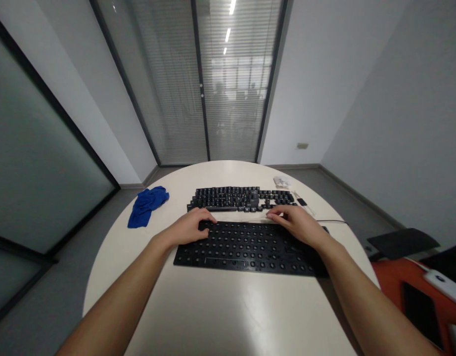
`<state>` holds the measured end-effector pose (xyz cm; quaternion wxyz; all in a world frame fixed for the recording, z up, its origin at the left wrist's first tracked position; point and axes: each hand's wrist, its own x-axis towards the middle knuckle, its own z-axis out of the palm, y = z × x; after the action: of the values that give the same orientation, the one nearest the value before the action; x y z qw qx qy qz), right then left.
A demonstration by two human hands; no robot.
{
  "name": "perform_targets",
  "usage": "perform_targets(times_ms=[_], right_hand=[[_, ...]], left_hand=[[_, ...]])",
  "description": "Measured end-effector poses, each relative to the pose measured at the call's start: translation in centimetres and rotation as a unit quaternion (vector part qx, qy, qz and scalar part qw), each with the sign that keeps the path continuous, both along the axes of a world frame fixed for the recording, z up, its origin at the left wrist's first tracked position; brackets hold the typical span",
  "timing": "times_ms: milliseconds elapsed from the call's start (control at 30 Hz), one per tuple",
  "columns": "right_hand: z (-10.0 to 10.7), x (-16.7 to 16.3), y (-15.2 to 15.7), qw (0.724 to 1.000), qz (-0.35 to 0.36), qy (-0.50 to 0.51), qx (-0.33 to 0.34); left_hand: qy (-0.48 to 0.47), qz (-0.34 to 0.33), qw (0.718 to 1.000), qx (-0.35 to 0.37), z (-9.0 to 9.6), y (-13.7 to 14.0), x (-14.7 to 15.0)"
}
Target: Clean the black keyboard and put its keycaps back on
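A black keyboard with its keycaps off lies across the round table, its bare switch posts showing in rows. My left hand rests at its upper left corner, index finger by the back edge and thumb over the posts, with a gap between them. Over the right part of the back edge, my right hand has its thumb and fingertips brought together; anything between them is too small to make out. Just behind the keyboard, loose black keycaps sit in keyboard-like rows, with more small keycaps to their right.
A crumpled blue cloth lies at the table's left. At the back right are a clear plastic bag and a small black-handled wire tool. A cable runs off the right side. An orange chair bears a phone.
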<state>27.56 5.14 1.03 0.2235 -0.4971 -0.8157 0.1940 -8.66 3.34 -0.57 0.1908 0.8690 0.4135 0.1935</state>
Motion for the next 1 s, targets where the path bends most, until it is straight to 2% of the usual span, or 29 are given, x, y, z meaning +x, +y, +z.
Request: perform_targets(times_ms=[400,767,1000], right_hand=[[0.20,-0.14,-0.34,0.999,0.022,-0.013,-0.040],[0.17,-0.76,-0.72,0.991,0.112,0.015,-0.076],[0.20,-0.27,-0.43,0.995,0.082,0.003,-0.053]], left_hand=[[0.001,0.000,1.000,-0.004,-0.12,0.13,-0.10],[-0.001,-0.003,1.000,-0.009,-0.11,0.23,-0.06],[-0.001,-0.001,1.000,-0.007,-0.27,0.23,-0.14]])
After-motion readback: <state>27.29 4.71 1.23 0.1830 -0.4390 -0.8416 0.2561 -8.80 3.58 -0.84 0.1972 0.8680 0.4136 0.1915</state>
